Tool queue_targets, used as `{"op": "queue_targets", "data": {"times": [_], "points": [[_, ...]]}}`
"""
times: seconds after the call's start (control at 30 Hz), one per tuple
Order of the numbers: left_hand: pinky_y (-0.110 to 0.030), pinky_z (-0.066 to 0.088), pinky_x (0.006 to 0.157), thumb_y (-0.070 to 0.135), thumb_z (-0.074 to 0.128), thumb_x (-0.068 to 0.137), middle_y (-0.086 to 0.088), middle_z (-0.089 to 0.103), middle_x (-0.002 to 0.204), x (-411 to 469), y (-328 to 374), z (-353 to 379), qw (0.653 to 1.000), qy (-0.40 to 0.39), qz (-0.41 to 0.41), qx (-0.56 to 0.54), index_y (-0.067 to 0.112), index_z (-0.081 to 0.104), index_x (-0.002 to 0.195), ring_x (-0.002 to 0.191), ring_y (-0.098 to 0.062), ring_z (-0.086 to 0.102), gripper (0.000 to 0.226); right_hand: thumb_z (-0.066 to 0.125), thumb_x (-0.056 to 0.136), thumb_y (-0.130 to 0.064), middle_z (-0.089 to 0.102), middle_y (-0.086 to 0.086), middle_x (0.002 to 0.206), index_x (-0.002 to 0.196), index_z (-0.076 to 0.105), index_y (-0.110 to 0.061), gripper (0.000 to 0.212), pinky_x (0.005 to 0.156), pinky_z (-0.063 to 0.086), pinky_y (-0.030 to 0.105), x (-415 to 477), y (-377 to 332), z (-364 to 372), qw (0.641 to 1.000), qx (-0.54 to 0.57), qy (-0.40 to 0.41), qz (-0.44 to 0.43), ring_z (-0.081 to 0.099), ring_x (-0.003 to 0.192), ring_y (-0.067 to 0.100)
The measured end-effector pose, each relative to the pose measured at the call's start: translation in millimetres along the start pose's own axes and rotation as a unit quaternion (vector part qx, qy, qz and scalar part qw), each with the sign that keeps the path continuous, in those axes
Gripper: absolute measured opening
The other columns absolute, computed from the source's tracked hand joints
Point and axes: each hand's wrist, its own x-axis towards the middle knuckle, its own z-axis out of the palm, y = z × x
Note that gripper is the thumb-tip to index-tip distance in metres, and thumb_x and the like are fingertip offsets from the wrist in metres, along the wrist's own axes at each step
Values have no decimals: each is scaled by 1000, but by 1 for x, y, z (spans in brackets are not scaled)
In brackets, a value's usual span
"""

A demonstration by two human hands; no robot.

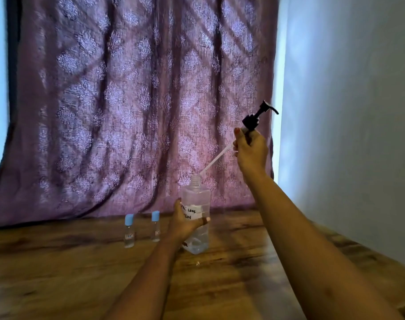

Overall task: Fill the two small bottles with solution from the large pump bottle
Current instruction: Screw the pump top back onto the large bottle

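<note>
While the dip tube [216, 159] hangs with its lower tip just at the open neck of the large pump bottle [197, 237], I read dripping as the first risk from the head view. Any solution clinging to the tube could fall on the table [81, 273] once the tip swings clear of the neck.

Pouring comes next, I judge, and that wide neck against the narrow mouths of the small bottles invites a spill. The left small bottle [129, 235] and the right small bottle [155, 230] stand upright with blue caps on, side by side just left of the big one, so they need opening first. Only a little liquid shows low in the large bottle, so it would have to tip steeply, and a sudden gush is likely. The bottle's base or a forearm could also knock the small ones over, light as they look.

My right hand [251, 151] is raised up and to the right, fingers curled round the collar of the black pump head [254, 121], with the tube slanting down-left from it. My left hand [185, 221] wraps the large bottle at its label, thumb on the near-left side and fingertips showing across the front. Whether the base sits flat on the wood I cannot tell.
</note>
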Motion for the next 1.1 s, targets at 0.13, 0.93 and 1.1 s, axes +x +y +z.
{"op": "queue_targets", "data": {"times": [0.13,0.93,1.1], "points": [[-54,58,82,24,90,63,-7,64,117,2,-17,2,999,22,-4,-41,30,39,125,101,-30,66,80,56,91,-32,59,8,74,73,52,-28,19,69,52,48,7,-6,4,1000,-8,12,-13,56,69,21],[-44,50,97,38,91,56,-3,53,132,-13,-14,7,988,22,145,54,22,34,138,119,-23,52,101,66,84,-27,60,8,74,91,67,-1,27,56,41,25,-26,9,17,979,-123,-161,26,48,60,12],[-37,50,94,43,90,57,-1,54,133,-14,-15,4,987,37,148,58,24,35,137,117,-19,54,99,68,83,-23,55,-3,58,83,69,-4,19,48,36,8,-43,36,20,963,-151,-215,63,47,48,1]]}}
